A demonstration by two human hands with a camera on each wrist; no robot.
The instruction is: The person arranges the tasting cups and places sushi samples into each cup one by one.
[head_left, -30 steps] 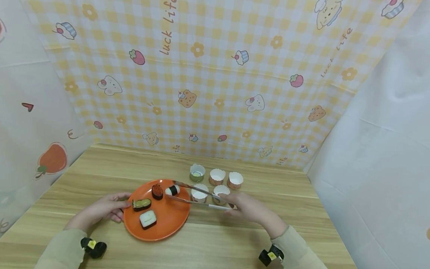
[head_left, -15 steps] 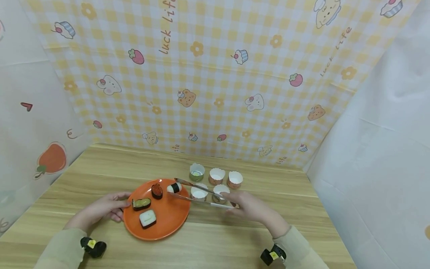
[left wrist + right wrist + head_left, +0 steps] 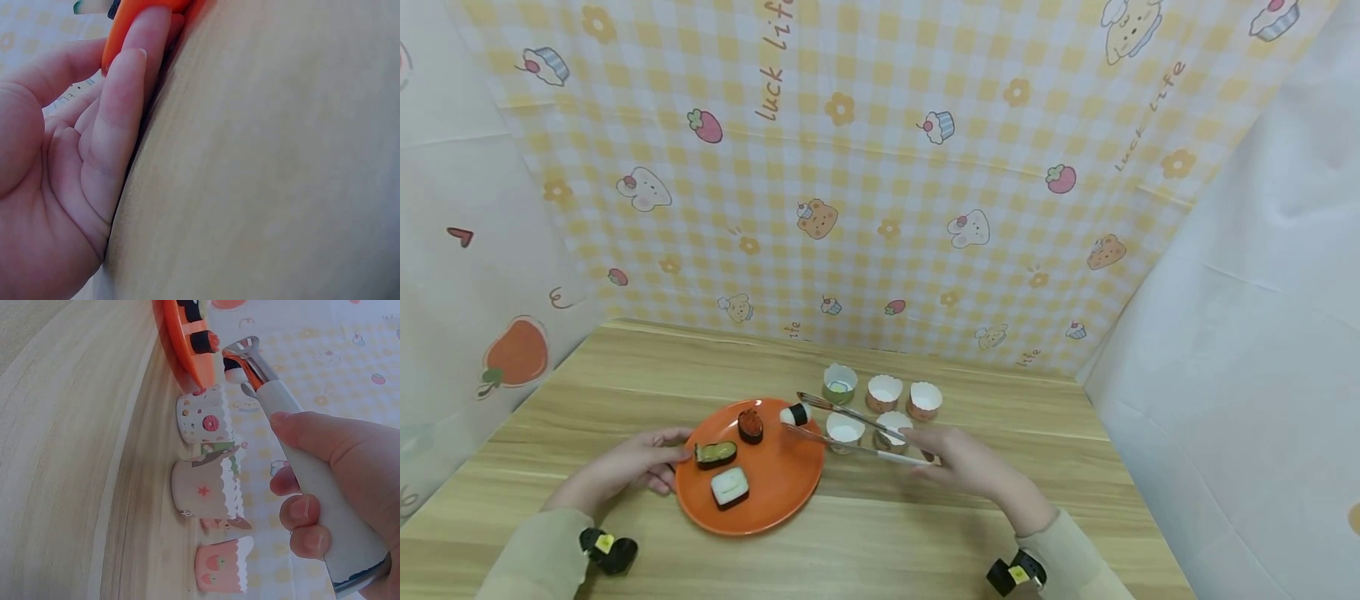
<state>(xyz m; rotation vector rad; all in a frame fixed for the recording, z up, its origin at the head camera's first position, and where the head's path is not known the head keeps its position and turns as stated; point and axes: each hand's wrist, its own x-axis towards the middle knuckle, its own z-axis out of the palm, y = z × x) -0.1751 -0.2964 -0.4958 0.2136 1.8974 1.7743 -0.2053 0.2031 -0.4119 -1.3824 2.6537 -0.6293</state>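
My left hand (image 3: 643, 460) pinches the left rim of an orange plate (image 3: 775, 492), thumb over the edge and fingers below. In my right hand (image 3: 966, 464) is a pair of tongs (image 3: 312, 469) with white handles and metal ends. Between the tong tips is a white sushi piece (image 3: 787, 415) with a black band, held over the plate's upper right rim. Three other sushi pieces sit on the plate: a red-topped roll (image 3: 750, 426), a yellow-green-topped piece (image 3: 716, 455) and a white square piece (image 3: 730, 487).
Several small scalloped paper cups stand right of the plate in two rows. A green cup (image 3: 839, 385) at the back left has something pale inside. A front-row cup (image 3: 844, 428) is close to the plate's rim, partly behind the tongs. A patterned cloth (image 3: 880, 208) hangs behind the table.
The tongs and banded sushi piece have shifted a little right and up, toward the cups. My left hand and the plate have stayed put.
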